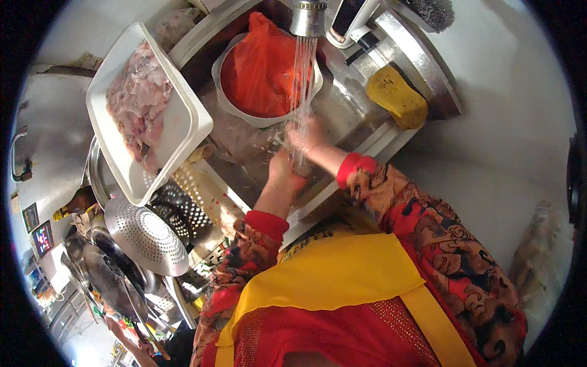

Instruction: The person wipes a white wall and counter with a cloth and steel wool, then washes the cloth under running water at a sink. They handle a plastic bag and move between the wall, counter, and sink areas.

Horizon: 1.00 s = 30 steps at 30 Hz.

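Water pours from a metal faucet head (308, 18) into a stainless steel sink (243, 142). Under the stream, my right hand (306, 133) is blurred and seems to touch or cross over my left hand (283, 164). My left fingers are mostly hidden behind the water and the other hand, so whether either hand holds something cannot be told. Just beyond them in the sink stands a white bowl (221, 91) with a red plastic bag (263, 69) in it. Some water falls at the bag's right side.
A white tray (183, 151) of raw, pale pink meat pieces (142, 101) rests at the sink's left. A yellow sponge (396, 96) lies on the right rim. Below the tray are a perforated metal skimmer (146, 236) and several pans. Another person's arm (126, 339) shows at lower left.
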{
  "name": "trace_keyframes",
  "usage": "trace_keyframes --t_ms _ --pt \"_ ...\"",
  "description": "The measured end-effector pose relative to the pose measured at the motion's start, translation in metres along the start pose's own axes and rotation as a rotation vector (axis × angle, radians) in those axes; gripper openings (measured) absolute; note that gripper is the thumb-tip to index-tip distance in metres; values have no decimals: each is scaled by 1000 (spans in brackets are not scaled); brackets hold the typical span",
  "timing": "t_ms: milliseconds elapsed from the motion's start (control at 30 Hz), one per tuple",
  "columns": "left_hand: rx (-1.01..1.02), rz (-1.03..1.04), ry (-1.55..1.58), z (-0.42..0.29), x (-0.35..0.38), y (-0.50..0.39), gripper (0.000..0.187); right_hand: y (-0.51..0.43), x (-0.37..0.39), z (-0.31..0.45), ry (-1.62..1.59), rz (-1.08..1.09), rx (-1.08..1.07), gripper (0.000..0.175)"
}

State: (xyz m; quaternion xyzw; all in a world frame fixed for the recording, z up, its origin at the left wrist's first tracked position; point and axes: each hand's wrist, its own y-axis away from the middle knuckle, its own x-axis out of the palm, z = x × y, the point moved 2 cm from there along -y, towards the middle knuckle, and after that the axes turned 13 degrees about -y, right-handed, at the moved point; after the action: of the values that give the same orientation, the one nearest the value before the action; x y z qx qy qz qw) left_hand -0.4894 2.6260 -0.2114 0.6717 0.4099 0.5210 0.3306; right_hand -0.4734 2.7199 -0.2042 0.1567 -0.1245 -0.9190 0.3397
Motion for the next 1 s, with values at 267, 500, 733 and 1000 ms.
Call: trace_keyframes --t_ms 267,500,733,1000 --pt "-74 -102 19 -28 -30 16 48 -25 -29 -43 -73 267 218 38" --pt "104 61 223 -12 -26 2 52 78 6 45 -143 601 -18 28" --pt "0 -200 -75 22 -8 -2 33 -7 3 -67 18 41 87 23" --pt "36 -184 -87 -12 -4 4 27 10 17 -15 119 118 173 40"
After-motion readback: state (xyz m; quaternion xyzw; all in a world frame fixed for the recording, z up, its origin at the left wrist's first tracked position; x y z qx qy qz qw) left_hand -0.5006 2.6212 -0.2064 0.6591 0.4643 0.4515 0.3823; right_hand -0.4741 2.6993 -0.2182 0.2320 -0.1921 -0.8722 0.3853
